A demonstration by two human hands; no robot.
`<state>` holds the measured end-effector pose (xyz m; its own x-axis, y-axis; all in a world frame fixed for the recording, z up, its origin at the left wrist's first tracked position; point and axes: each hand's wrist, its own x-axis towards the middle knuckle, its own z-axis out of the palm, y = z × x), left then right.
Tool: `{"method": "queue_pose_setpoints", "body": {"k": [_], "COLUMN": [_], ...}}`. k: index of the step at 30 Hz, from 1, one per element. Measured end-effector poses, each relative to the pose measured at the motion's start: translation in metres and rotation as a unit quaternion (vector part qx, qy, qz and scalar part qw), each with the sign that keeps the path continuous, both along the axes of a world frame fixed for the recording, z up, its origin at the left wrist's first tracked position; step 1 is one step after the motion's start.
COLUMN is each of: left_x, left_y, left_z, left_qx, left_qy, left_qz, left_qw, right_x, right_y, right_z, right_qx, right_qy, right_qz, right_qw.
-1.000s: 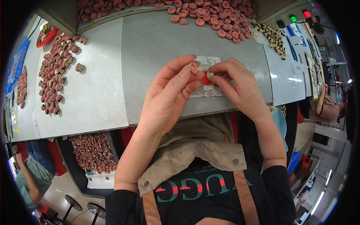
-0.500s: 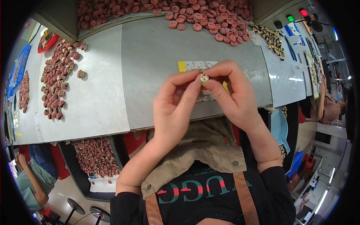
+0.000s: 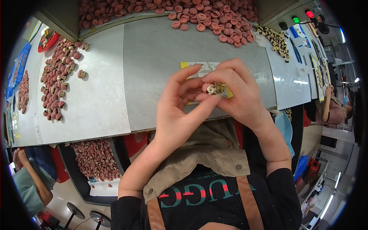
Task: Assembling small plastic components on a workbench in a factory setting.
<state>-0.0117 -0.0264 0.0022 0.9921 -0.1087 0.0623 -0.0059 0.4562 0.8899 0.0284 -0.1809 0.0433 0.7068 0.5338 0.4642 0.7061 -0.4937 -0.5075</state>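
Slightly nearer than in the earlier frame, the bumpy pink-and-cream piece (image 3: 210, 89) shows more pink. At left, knobbly domes (image 3: 53, 76) heap on the smooth table (image 3: 153, 46); centrally, left hand (image 3: 177, 111) and right hand (image 3: 245, 97) pinch the piece together; far right, cream-and-dark bits (image 3: 276, 40) cluster.

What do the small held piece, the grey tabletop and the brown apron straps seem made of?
Held piece: probably moulded plastic or resin, matte, judging by its bumpy pink part; too small for certainty.
Grey tabletop: perhaps sheet metal, satin, from its soft sheen.
Brown straps: smooth, even-surfaced, possibly leather or imitation.
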Motion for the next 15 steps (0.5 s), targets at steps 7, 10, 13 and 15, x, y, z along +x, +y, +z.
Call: {"method": "queue_pose_setpoints", "body": {"k": [7, 10, 13, 15], "left_x": [0.003, 0.005, 0.008, 0.007], "left_y": [-0.007, -0.010, -0.015, -0.014], "left_z": [-0.010, -0.007, -0.005, 0.000], "left_qx": [0.020, 0.037, 0.040, 0.076], "left_qy": [-0.034, -0.034, -0.026, -0.009], "left_qz": [0.017, 0.021, 0.009, 0.012], "left_qw": [0.999, 0.999, 0.999, 0.997], "right_x": [0.007, 0.009, 0.009, 0.007], "right_y": [-0.002, -0.005, -0.011, -0.012], "right_z": [-0.008, -0.007, -0.006, -0.007], "right_qx": [-0.026, -0.037, -0.042, -0.045], "right_qy": [-0.043, -0.051, -0.056, -0.068], "right_qz": [0.019, 0.021, 0.010, -0.008], "right_qw": [0.999, 0.998, 0.997, 0.997]}}
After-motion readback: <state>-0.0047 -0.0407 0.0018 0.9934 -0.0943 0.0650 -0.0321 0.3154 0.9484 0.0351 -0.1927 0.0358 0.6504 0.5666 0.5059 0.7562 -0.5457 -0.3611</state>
